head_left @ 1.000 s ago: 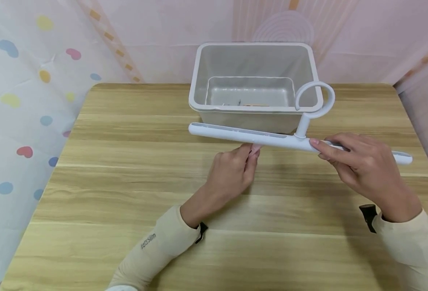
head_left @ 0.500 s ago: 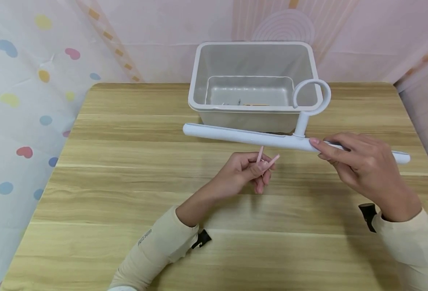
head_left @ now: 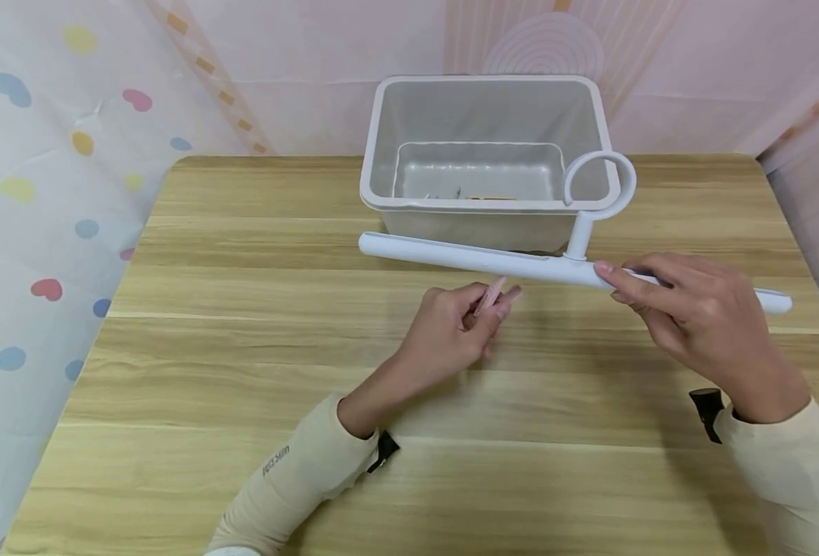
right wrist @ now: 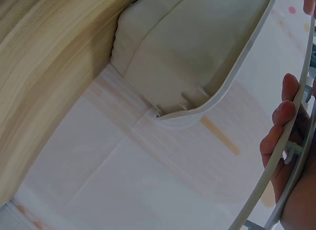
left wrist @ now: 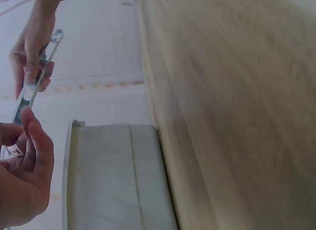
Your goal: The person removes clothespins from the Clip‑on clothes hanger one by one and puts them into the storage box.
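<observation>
My right hand [head_left: 701, 309] grips a white clothes hanger [head_left: 451, 254] near its right end, with the thumb along the front of the bar. The hanger is held level above the table, its ring hook upward in front of the bin. Just below the middle of the bar, my left hand [head_left: 444, 332] pinches a small pink clothespin [head_left: 491, 295] between thumb and fingers, its tips right at the bar's lower edge. In the right wrist view, grey clips [right wrist: 292, 150] show between the hanger's two rails. The left wrist view has the left hand's curled fingers [left wrist: 37, 146] mostly hiding the clothespin.
A grey plastic bin [head_left: 479, 225] stands at the back of the wooden table [head_left: 242, 347], behind the hanger, with a few small things at its bottom. A patterned curtain [head_left: 298, 77] hangs behind and at the left of the table.
My left hand came out from under the bar, turned to show the clothespin's two prongs, then turned back with the prongs closer together. The right hand and hanger barely moved.
</observation>
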`<action>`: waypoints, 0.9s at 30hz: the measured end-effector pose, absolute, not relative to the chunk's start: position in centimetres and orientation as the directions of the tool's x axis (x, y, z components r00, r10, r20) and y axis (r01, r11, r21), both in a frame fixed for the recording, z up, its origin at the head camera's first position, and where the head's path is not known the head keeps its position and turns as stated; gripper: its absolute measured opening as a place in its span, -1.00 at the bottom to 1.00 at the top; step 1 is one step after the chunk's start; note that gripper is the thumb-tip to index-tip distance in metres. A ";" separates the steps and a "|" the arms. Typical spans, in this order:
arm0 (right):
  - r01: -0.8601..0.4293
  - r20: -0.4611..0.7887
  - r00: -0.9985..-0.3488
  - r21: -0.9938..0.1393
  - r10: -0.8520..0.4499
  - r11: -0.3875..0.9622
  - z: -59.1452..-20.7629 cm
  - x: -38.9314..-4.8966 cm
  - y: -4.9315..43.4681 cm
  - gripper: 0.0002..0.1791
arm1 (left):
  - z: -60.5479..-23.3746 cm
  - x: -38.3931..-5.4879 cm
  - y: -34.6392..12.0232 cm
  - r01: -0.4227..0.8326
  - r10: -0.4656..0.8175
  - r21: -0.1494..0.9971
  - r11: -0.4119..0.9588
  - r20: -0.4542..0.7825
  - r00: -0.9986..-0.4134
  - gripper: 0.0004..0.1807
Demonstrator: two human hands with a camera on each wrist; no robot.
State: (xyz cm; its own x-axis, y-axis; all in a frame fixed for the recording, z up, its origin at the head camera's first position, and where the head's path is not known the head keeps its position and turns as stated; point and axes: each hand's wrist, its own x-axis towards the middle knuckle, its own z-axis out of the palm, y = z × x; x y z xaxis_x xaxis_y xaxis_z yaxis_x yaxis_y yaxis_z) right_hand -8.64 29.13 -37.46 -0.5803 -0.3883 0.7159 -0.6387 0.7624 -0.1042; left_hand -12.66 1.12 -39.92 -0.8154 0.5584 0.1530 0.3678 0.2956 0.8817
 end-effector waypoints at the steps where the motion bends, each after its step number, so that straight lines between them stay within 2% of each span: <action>1: -0.638 0.715 -0.580 -0.102 -0.389 0.764 -37.5 -8.6 29.1 -0.61 | -40.0 -12.7 1.1 0.438 0.543 0.837 0.329 0.212 -0.813 -0.78; 4: -0.635 0.714 -0.581 -0.096 -0.392 0.767 -37.5 -8.6 29.1 -0.61 | -40.2 -12.7 1.0 0.589 0.500 0.694 0.414 0.367 -0.784 -0.76; 6: -0.634 0.712 -0.581 -0.091 -0.395 0.768 -37.5 -8.6 29.1 -0.61 | -40.4 -12.7 0.9 0.631 0.484 0.632 0.450 0.421 -0.767 -0.78; 14: -0.643 0.708 -0.583 -0.102 -0.399 0.759 -37.5 -8.6 29.1 -0.61 | -40.6 -12.5 0.7 0.703 0.455 0.393 0.592 0.557 -0.695 -0.89; 16: -0.643 0.704 -0.585 -0.101 -0.402 0.759 -37.5 -8.6 29.1 -0.61 | -40.6 -12.4 0.6 0.707 0.455 0.370 0.602 0.569 -0.685 -0.89; 17: -0.643 0.703 -0.586 -0.101 -0.403 0.759 -37.5 -8.6 29.1 -0.61 | -40.5 -12.4 0.6 0.704 0.461 0.396 0.589 0.551 -0.695 -0.89; 19: -0.641 0.701 -0.588 -0.098 -0.404 0.761 -37.5 -8.6 29.1 -0.61 | -40.2 -12.5 0.6 0.674 0.486 0.519 0.525 0.468 -0.739 -0.84; 21: -0.640 0.701 -0.587 -0.096 -0.404 0.763 -37.4 -8.6 29.0 -0.60 | -39.9 -12.6 0.6 0.556 0.538 0.733 0.393 0.307 -0.785 -0.80; 22: -0.640 0.705 -0.585 -0.098 -0.401 0.762 -37.4 -8.6 29.0 -0.60 | -39.7 -12.6 0.6 0.447 0.569 0.837 0.317 0.210 -0.795 -0.80; 24: -0.641 0.712 -0.581 -0.102 -0.395 0.760 -37.4 -8.6 28.9 -0.61 | -39.4 -12.7 0.6 0.211 0.630 0.961 0.179 0.053 -0.775 -0.78; 26: -0.646 0.720 -0.575 -0.108 -0.389 0.756 -37.3 -8.7 28.8 -0.61 | -39.2 -12.7 0.6 0.022 0.687 0.998 0.062 -0.027 -0.726 -0.77; 27: -0.648 0.724 -0.572 -0.110 -0.385 0.754 -37.3 -8.7 28.8 -0.62 | -39.2 -12.7 0.6 -0.028 0.710 0.999 0.019 -0.033 -0.703 -0.75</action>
